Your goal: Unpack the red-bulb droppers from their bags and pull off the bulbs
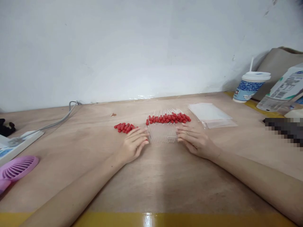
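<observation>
Between my two hands lies a row of thin clear tubes point(162, 134), side by side on the table. Behind them is a row of droppers point(167, 118), clear stems pointing to the wall and red rubber bulbs toward me. My left hand point(136, 143) is closed at the left end of the clear tubes, with a speck of red showing at its fingertips, apparently a red rubber bulb. Beside its knuckles is a small pile of loose red rubber bulbs point(123, 127). At the right end, my right hand point(195, 140) pinches one clear tube point(172, 137), held sideways.
Clear plastic bags point(210, 114) lie flat to the right. Farther right stand a blue-and-white cup point(249, 88) with a straw, a plastic package point(284, 86) and a brown bag point(267, 69). At left are a pink fan point(20, 168), a power strip point(28, 140) and a grey cable point(61, 120).
</observation>
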Motion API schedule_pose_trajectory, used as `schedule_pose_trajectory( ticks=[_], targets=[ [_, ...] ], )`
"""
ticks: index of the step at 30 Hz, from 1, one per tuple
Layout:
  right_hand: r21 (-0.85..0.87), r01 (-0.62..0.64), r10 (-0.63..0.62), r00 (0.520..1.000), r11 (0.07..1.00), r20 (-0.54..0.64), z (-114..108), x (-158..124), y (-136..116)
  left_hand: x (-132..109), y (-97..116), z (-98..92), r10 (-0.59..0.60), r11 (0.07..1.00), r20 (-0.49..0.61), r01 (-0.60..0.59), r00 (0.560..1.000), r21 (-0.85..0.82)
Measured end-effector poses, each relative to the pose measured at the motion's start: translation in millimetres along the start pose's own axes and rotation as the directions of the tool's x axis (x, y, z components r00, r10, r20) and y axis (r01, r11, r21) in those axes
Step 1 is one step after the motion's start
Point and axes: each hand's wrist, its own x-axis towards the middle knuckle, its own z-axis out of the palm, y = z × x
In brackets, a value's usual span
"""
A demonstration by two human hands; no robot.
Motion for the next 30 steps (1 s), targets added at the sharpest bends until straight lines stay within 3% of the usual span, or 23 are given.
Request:
schedule_pose_trajectory(
  ticks=[2, 3, 5, 8, 11, 16, 22, 27, 30],
  targets=[
    [-0.057, -0.112, 0.111, 0.994, 0.992, -0.020, -0.3, -1.6, 5.3, 1.2, -16.6, -10.0, -0.188, 0.980, -0.089, 0.193, 0.978, 0.056],
    [-0.096, -0.163, 0.162, 0.987, 0.982, -0.022, 0.7, -2.0, 7.2, 2.4, -26.9, -16.5, -0.304, 0.945, -0.137, 0.316, 0.943, 0.080],
    [-0.159, -0.252, 0.252, 0.968, 0.955, -0.024, 4.3, -2.5, 10.1, 3.5, -50.7, -30.8, -0.537, 0.822, -0.189, 0.560, 0.822, 0.102],
    [-0.156, -0.369, 0.367, 0.929, 0.916, -0.048, 10.4, -3.1, 13.1, -2.6, -88.2, -48.8, -0.783, 0.601, -0.119, 0.792, 0.610, 0.106],
    [-0.116, -0.436, 0.429, 0.900, 0.892, -0.083, 14.3, -3.1, 14.6, -16.0, -115.7, -52.8, -0.860, 0.511, 0.002, 0.859, 0.511, -0.021],
    [-0.103, -0.479, 0.472, 0.877, 0.872, -0.084, 18.1, -1.9, 15.0, -26.2, -126.1, -39.6, -0.863, 0.501, -0.007, 0.852, 0.506, -0.151],
    [-0.116, -0.459, 0.456, 0.889, 0.881, -0.053, 20.4, 0.6, 16.2, -21.7, -118.3, -35.8, -0.853, 0.516, 0.035, 0.852, 0.520, -0.090],
    [-0.142, -0.435, 0.440, 0.898, 0.889, 0.001, 21.6, 2.5, 15.6, -17.8, -109.9, -38.5, -0.863, 0.497, -0.093, 0.868, 0.496, 0.009],
    [-0.127, -0.404, 0.410, 0.912, 0.906, 0.029, 22.7, 4.2, 14.4, -7.9, -94.6, -39.8, -0.805, 0.552, -0.186, 0.826, 0.564, 0.113]
  ],
)
